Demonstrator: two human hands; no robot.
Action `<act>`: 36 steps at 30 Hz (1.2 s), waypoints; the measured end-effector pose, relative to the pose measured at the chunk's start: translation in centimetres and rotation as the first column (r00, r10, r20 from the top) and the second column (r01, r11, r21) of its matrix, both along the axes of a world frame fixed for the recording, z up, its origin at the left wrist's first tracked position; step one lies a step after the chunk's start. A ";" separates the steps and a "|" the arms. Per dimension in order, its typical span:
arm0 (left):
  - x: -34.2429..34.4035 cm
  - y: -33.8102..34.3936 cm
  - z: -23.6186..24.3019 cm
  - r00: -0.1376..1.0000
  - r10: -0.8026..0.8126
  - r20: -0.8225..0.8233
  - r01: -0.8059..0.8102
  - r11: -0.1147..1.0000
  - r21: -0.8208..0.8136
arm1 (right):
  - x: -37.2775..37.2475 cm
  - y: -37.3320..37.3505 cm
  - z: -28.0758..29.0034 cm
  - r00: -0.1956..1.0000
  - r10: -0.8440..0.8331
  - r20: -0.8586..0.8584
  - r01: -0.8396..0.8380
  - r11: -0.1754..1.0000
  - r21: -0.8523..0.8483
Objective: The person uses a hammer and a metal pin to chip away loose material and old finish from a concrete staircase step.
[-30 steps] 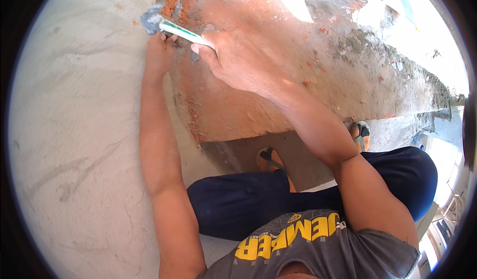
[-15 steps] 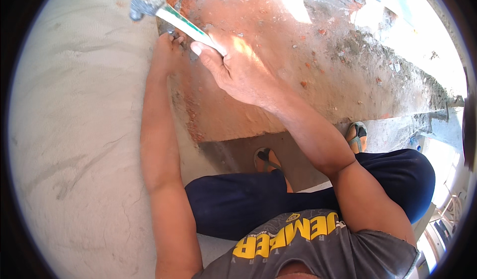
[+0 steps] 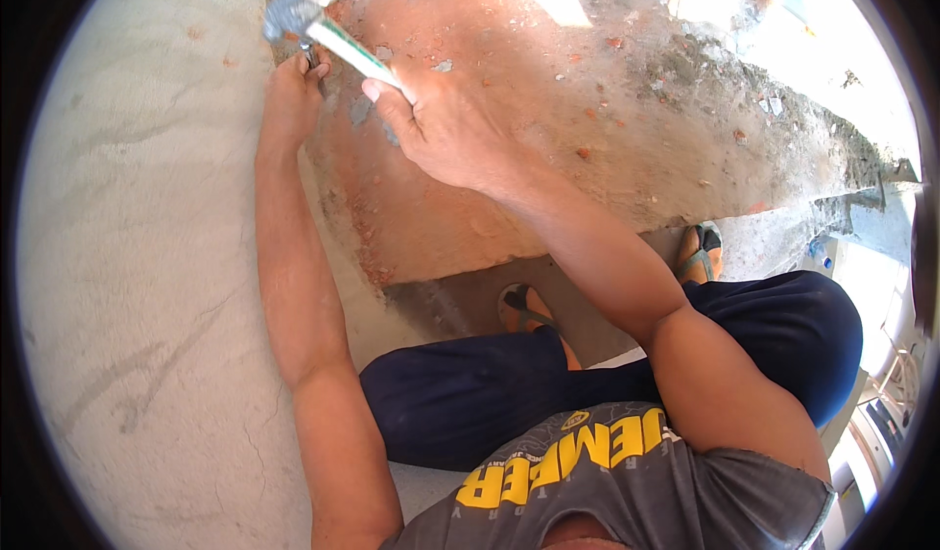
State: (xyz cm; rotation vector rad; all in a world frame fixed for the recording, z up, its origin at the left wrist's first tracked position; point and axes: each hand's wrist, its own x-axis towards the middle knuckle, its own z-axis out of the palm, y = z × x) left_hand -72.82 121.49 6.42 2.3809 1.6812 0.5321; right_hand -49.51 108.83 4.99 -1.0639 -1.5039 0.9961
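Observation:
My right hand (image 3: 446, 129) is closed round the white and green handle of a hammer (image 3: 357, 52). The hammer's grey metal head is smeared by motion and hangs just above my left hand (image 3: 292, 88). That hand's fingers are pinched on a thin metal chisel (image 3: 308, 52), of which only the upper end shows. It rests where the grey plastered wall (image 3: 147, 207) meets the rough orange-brown brick surface (image 3: 490, 188). The chisel's working tip is hidden.
Loose grey mortar flakes (image 3: 360, 109) and orange brick chips (image 3: 584, 152) lie on the rough surface. Its near edge drops to a lower floor, where my sandalled foot (image 3: 529, 307) rests. Another sandalled foot (image 3: 701, 253) stands farther right. Bright sunlight falls at the upper right.
My left hand has shifted slightly left and up with the chisel. My right hand and the hammer have moved a little left. More loose grey flakes show beside my hands.

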 end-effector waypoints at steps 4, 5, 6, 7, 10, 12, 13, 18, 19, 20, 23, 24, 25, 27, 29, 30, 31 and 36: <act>-2.0 0.9 -1.3 0.996 -0.038 -0.080 0.049 0.989 0.142 | -1.0 0.3 -1.6 0.991 0.084 0.108 -0.074 0.993 -0.089; 0.1 0.5 -1.0 0.999 0.007 -0.051 -0.004 0.998 0.062 | -0.2 0.4 -1.8 0.999 0.021 0.047 -0.019 0.999 -0.049; 1.4 0.0 -1.1 0.998 0.060 -0.036 -0.061 0.998 -0.024 | 0.5 0.1 -1.3 0.999 -0.034 -0.024 0.033 0.999 -0.014; 1.1 0.1 -0.9 0.997 0.013 -0.070 -0.008 0.998 0.062 | 0.6 0.1 -0.5 0.991 -0.076 -0.111 0.081 0.996 0.036; 0.5 0.1 -0.6 0.997 -0.014 -0.075 0.021 0.996 0.085 | 0.0 1.0 -0.2 0.923 -0.172 -0.344 0.295 0.891 0.345; 0.7 0.2 -0.7 0.999 -0.001 -0.047 0.003 1.000 0.031 | -0.3 1.2 -1.7 0.967 -0.149 -0.205 0.197 0.951 0.237; 0.2 0.1 -0.5 0.999 0.014 -0.038 -0.013 1.000 0.009 | -0.3 1.2 -1.6 0.995 -0.078 -0.064 0.083 0.993 0.082; -0.4 -0.5 -0.7 1.000 -0.010 -0.012 0.010 1.000 0.006 | 0.4 0.3 0.4 0.998 -0.053 -0.044 0.053 0.999 -0.010; -0.2 -0.5 -0.5 1.000 -0.011 -0.016 0.012 0.999 0.034 | 0.2 0.5 0.5 0.981 -0.129 -0.148 0.151 0.978 0.143; 0.0 -0.3 -0.5 1.000 -0.023 0.000 0.023 0.999 0.032 | -0.4 1.0 0.3 0.948 -0.185 -0.260 0.257 0.925 0.280; 0.4 0.0 -0.3 1.000 -0.011 -0.018 0.011 1.000 0.007 | -1.3 1.2 -1.5 0.976 -0.143 -0.166 0.168 0.975 0.148; 0.7 -0.1 -0.3 0.998 0.014 -0.063 -0.015 1.000 -0.014 | -1.2 1.3 -2.3 0.995 -0.082 -0.065 0.082 0.997 0.000; 0.5 -0.2 -0.3 0.993 0.043 -0.113 -0.047 0.998 -0.033 | -1.0 1.6 -2.0 0.998 -0.020 0.066 0.023 0.999 -0.040; 0.5 0.0 -0.3 0.997 0.001 -0.079 0.000 1.000 0.021 | -0.3 1.7 -1.4 0.998 -0.052 0.039 0.051 0.998 0.044; -0.2 -0.1 -0.8 0.999 -0.007 -0.039 0.008 1.000 0.017 | -0.3 0.9 -0.1 0.993 -0.103 -0.055 0.109 0.987 0.122; -0.6 -0.1 -0.9 1.000 0.005 -0.014 -0.005 1.000 -0.005 | -0.6 0.5 0.4 0.981 -0.138 -0.134 0.159 0.974 0.163; -0.5 0.2 -1.0 1.000 0.010 0.016 -0.010 1.000 -0.022 | -0.5 0.4 0.7 0.962 -0.175 -0.209 0.218 0.954 0.204; -0.8 0.7 -1.1 0.993 0.004 -0.116 0.003 0.998 0.063 | -0.6 1.9 -1.1 0.996 0.017 0.085 -0.012 0.998 -0.062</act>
